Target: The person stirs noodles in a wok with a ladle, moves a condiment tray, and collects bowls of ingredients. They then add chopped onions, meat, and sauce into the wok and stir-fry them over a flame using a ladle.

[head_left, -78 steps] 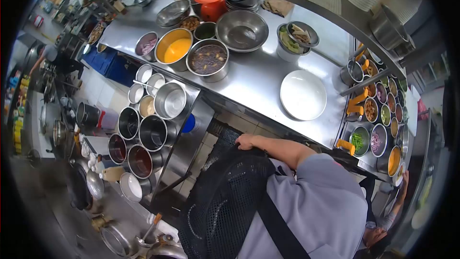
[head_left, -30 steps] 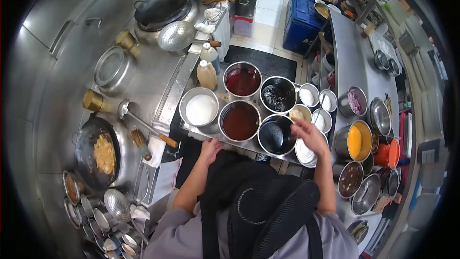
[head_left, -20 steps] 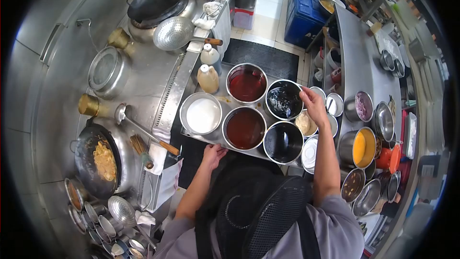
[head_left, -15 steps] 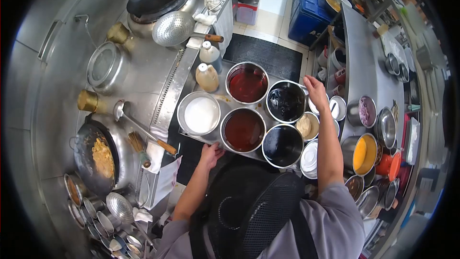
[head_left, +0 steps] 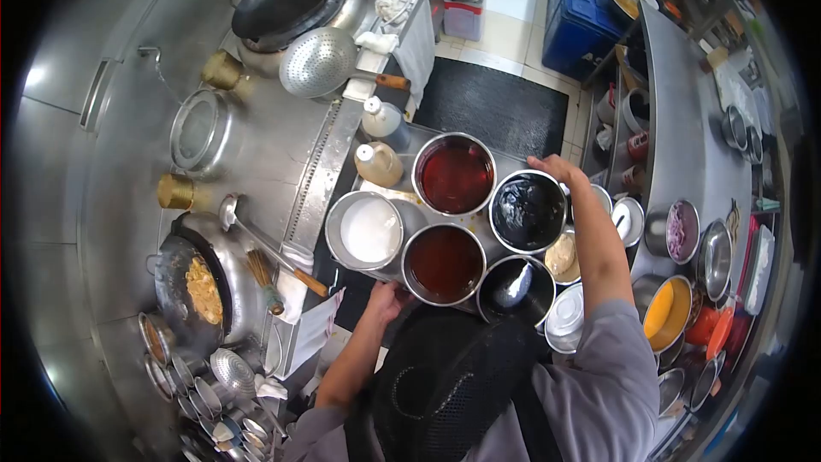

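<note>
Head view, sauce table between two bare hands. Fingers of the right hand are partly bent and a little apart, at the far side of the upper black-sauce pot; whether they grip the pot's rim or the table's edge, or only rest there, cannot be told. Left hand: fingers bent at the near edge of the metal table, just beside the brown-sauce pot; their tips are partly hidden, so a firm hold cannot be confirmed.

Between the hands, the pots stand upright on the table, none lifted or tipped. Behind the brown-sauce pot is the red-sauce pot; a lower dark pot lies nearest the body. To the left are a pan of white liquid and two bottles.

State of work, as judged: sauces are filled and uncovered, with the hands placed at the table's opposite sides; whether its positioning is finished cannot be read. Farther left, cooked-looking food lies in the wok, not yet dished out; the ladle rests beside it, unheld.
</note>
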`<state>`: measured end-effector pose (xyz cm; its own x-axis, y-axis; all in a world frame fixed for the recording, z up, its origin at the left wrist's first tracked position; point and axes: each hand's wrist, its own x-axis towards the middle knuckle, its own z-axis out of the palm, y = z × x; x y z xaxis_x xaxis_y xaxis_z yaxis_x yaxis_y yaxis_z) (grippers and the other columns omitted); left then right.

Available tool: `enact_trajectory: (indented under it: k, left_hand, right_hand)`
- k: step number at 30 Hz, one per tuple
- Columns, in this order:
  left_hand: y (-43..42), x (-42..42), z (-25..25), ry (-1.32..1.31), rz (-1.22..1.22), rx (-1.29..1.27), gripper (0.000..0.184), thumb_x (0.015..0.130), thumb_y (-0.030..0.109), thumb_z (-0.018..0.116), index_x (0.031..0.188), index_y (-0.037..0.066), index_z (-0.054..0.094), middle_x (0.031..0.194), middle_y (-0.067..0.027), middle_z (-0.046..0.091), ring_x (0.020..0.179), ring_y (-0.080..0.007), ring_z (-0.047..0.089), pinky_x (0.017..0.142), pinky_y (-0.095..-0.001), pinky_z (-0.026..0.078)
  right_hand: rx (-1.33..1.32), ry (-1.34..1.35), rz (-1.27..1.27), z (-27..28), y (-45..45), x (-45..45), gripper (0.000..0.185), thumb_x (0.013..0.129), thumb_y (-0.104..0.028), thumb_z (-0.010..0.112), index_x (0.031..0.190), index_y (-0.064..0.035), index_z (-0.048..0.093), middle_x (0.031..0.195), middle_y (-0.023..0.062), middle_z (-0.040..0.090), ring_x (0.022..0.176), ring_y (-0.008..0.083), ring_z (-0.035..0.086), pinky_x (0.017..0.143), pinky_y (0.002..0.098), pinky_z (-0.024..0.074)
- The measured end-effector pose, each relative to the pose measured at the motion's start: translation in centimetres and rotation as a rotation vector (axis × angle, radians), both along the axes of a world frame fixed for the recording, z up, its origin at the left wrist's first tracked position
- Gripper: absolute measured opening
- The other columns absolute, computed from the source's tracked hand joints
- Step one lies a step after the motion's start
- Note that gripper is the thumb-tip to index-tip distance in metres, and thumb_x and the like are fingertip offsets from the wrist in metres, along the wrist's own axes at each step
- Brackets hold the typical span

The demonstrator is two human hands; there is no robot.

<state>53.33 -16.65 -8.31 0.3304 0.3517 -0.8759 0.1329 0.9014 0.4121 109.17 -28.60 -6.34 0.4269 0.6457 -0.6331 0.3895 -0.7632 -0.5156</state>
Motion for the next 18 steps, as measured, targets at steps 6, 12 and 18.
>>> enact_trajectory:
  k: [6,12,18]
  left_hand:
    - [-0.6,0.7,0.2,-0.018,0.129,-0.016,0.047,0.096,-0.002,0.048,0.138,0.018,0.040,0.125,-0.0140,0.061,0.106,-0.0335,0.066,0.076,-0.0536,0.060]
    - [-0.9,1.0,0.3,0.021,0.166,0.001,0.050,0.094,-0.004,0.052,0.137,0.018,0.040,0.124,-0.0140,0.060,0.105,-0.0343,0.067,0.079,-0.0596,0.060]
    - [-0.2,1.7,-0.6,-0.095,0.132,0.043,0.049,0.094,-0.003,0.053,0.136,0.018,0.040,0.119,-0.0121,0.062,0.103,-0.0333,0.067,0.077,-0.0597,0.060]
  right_hand:
    - [-0.116,0.143,-0.066,2.5,1.1,-1.4,0.084,0.097,-0.077,0.045,0.131,-0.0038,0.070,0.134,0.0198,0.068,0.129,0.0320,0.060,0.112,0.0418,0.0426]
    - [-0.147,0.109,-0.092,2.7,1.1,-1.4,0.086,0.094,-0.081,0.044,0.126,-0.0066,0.074,0.131,0.0196,0.069,0.131,0.0327,0.060,0.111,0.0429,0.0443]
    - [-0.125,0.185,-0.150,1.4,0.3,0.2,0.081,0.098,-0.074,0.046,0.127,-0.0032,0.072,0.121,0.0159,0.074,0.114,0.0271,0.067,0.106,0.0424,0.0465]
